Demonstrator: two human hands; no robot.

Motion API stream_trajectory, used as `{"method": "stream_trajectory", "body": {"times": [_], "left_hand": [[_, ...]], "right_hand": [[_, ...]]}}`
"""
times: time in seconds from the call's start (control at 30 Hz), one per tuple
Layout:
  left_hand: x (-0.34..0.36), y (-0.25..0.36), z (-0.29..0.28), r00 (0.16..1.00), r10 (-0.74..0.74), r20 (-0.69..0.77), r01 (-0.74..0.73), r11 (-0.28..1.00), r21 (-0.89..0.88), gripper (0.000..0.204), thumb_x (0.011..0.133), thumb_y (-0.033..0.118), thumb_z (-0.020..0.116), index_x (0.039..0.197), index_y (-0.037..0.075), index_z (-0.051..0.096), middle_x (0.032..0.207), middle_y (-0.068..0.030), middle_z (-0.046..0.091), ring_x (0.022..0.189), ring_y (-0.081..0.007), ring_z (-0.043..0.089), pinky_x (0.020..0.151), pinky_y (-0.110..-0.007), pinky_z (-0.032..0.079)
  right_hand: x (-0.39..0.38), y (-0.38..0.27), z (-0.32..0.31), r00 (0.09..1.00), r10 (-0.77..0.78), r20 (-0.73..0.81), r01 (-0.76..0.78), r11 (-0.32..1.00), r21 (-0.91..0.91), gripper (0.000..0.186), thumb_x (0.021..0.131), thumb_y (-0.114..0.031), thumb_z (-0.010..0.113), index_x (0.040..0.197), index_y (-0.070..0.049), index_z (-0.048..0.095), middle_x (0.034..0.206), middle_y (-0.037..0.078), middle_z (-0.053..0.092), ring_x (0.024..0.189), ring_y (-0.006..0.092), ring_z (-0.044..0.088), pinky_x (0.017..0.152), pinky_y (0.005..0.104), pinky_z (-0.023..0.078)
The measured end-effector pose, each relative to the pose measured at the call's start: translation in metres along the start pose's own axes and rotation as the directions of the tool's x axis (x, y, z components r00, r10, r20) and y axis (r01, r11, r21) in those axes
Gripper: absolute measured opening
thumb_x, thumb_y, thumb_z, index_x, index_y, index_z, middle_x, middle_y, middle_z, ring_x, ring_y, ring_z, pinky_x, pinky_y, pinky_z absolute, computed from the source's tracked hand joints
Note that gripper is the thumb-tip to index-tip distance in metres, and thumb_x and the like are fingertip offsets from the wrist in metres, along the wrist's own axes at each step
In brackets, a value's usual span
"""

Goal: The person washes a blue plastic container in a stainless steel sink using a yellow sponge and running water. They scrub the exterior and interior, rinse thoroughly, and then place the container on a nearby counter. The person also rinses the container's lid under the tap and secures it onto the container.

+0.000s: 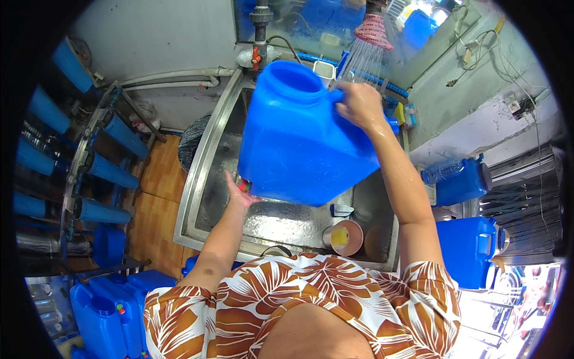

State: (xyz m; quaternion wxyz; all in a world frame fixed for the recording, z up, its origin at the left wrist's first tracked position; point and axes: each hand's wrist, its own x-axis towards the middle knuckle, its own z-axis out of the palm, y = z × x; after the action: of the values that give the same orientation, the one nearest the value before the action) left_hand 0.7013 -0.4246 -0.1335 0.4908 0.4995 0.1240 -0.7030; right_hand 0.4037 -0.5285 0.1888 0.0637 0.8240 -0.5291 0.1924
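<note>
My right hand [360, 106] is wrapped round the top handle of a big blue plastic jug [299, 143], lifted over a stainless steel sink [195, 185]. The jug is tilted, its wide open mouth at the top. My left hand [238, 192] is at the jug's lower left corner, beside a small red spigot [244, 185], fingers spread; whether it bears any weight I cannot tell. Water streams from a pink-wrapped shower head [372, 33] just behind the jug. A pink tub [354, 237] with something yellow in it and a small light-coloured item [342, 210] lie in the sink.
Blue filter housings [107, 170] on a metal rack line the left side. Several blue jugs [98, 320] stand at lower left, more [463, 254] at right. A pipe with a red valve [256, 57] rises behind the sink. Cords hang on the right wall, and a dark bin [191, 143] stands left of the sink.
</note>
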Motion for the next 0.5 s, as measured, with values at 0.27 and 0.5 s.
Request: {"method": "stream_trajectory", "body": {"times": [0.27,0.5], "left_hand": [[-0.001,0.009,0.015,0.935,0.181,0.305,-0.148,0.98,-0.13,0.095,0.074,0.077,0.056,0.14,0.011,0.042,0.137,-0.0121,0.049,0.124,-0.0301,0.048,0.106,-0.043,0.037],[-0.002,-0.037,0.036,0.91,0.386,-0.152,-0.376,0.922,0.087,0.055,0.094,0.047,0.05,0.128,0.004,0.047,0.118,-0.0133,0.058,0.103,-0.0283,0.059,0.091,-0.04,0.048]], "right_hand": [[-0.072,0.067,0.024,0.906,0.422,-0.046,-0.41,0.898,0.16,0.031,0.067,-0.02,0.068,0.098,-0.017,0.071,0.083,0.015,0.07,0.083,0.0372,0.067,0.075,0.0445,0.053],[-0.096,0.028,0.079,0.677,0.424,0.601,-0.719,0.556,0.417,0.06,0.055,-0.019,0.084,0.11,-0.001,0.066,0.086,0.016,0.07,0.08,0.0274,0.07,0.074,0.0387,0.054]]}}
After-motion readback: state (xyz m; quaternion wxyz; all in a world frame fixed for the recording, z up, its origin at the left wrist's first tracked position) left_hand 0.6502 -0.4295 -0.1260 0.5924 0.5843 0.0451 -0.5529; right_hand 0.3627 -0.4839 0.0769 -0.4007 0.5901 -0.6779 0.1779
